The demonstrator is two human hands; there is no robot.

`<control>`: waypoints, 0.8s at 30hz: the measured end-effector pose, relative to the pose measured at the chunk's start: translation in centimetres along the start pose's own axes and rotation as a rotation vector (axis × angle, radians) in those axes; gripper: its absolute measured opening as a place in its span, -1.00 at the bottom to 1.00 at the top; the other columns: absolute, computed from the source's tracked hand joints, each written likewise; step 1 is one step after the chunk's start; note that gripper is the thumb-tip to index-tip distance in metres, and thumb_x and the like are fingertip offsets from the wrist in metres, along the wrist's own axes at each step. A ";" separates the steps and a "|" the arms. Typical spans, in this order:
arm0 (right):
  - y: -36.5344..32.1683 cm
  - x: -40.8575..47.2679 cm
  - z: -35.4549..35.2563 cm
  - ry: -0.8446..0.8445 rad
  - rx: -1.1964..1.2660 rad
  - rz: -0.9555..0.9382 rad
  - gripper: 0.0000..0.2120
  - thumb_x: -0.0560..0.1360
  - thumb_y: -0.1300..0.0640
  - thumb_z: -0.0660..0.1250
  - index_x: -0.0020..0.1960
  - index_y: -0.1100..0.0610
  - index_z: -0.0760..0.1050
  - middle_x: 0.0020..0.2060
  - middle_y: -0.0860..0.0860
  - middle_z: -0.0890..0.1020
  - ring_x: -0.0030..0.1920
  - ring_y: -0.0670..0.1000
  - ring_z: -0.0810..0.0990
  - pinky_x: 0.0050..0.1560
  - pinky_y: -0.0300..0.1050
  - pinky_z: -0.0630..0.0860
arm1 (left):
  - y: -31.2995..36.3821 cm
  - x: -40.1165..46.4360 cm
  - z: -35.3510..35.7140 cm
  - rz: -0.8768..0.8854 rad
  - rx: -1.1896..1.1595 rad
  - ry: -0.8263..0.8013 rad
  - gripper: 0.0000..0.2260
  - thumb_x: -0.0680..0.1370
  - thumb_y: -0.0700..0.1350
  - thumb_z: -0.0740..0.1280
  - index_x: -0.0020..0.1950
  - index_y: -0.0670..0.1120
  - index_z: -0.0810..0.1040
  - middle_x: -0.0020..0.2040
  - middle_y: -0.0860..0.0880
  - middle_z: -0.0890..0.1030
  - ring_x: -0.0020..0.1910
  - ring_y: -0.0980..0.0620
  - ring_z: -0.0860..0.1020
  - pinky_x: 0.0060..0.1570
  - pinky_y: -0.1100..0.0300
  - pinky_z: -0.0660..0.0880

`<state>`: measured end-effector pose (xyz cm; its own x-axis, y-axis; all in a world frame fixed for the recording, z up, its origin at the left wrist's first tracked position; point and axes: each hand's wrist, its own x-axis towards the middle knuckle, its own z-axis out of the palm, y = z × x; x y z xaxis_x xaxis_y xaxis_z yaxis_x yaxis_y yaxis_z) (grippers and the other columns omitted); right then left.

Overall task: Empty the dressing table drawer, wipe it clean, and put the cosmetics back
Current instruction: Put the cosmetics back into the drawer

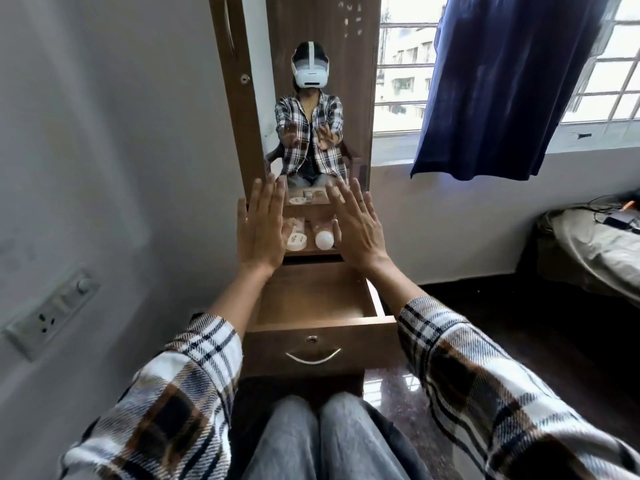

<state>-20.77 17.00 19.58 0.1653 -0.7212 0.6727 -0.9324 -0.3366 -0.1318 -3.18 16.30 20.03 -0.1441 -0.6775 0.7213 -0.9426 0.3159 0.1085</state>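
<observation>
1. Knees (322, 434) in grey trousers sit nearest the camera, just before the drawer front.
2. The drawer (313, 299) is pulled out of the dressing table. Its wooden floor shows nothing inside. The front panel carries a curved metal handle (313, 356) with a keyhole (312, 339) above it.
3. Left hand (259, 230): raised, fingers straight and spread, back toward the camera, holding nothing. It hides the left edge of the counter.
4. Right hand (356, 230): same posture, fingers apart, holding nothing. It hides the right edge of the counter. Both sleeves are plaid.
5. The cosmetics lie on the counter (311, 251) above the drawer, between the two hands: a round white jar (296, 240) toward the left, a white-capped tube (324, 237) just beside it on the right. The jar lid bears marks too small to read.
6. The mirror (311, 98) stands at the counter's far edge.
7. Surroundings: wall socket (52, 313) at left; blue curtain (498, 84) and barred window (405, 71) at right; bed (595, 244) at far right.
</observation>
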 end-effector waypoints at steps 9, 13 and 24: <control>1.9 -0.2 8.7 -0.248 0.168 0.254 -0.37 0.58 0.21 0.17 0.54 -0.04 -0.03 0.54 0.02 -0.01 0.54 0.07 -0.08 0.52 -0.06 -0.03 | -2.4 -2.8 8.4 -0.159 -0.078 -0.247 -0.36 0.56 0.03 0.23 0.51 0.00 -0.07 0.54 -0.02 0.04 0.51 -0.01 0.02 0.46 -0.03 -0.02; 3.2 1.3 12.6 -0.266 0.419 0.517 -0.43 0.58 0.20 0.19 0.53 0.01 0.08 0.50 0.07 0.12 0.49 0.08 0.14 0.43 -0.02 0.21 | -2.4 -2.5 13.3 -0.283 -0.287 -0.407 -0.43 0.56 0.04 0.22 0.50 -0.03 0.07 0.53 -0.02 0.09 0.46 -0.05 0.19 0.37 0.02 0.21; 6.4 3.5 18.7 -0.176 0.606 0.589 -0.54 0.57 0.19 0.24 0.45 0.07 0.29 0.30 0.09 0.41 0.30 0.07 0.41 0.29 -0.11 0.34 | -0.1 1.7 21.3 -0.330 -0.618 -0.386 -0.50 0.52 -0.23 0.30 0.44 -0.10 0.26 0.43 -0.10 0.32 0.42 -0.03 0.26 0.29 0.34 0.10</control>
<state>-20.16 1.05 7.45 -0.1966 -0.9462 0.2569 -0.5577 -0.1076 -0.8230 -9.77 0.96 6.64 -0.0877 -0.9467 0.3100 -0.6334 0.2932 0.7161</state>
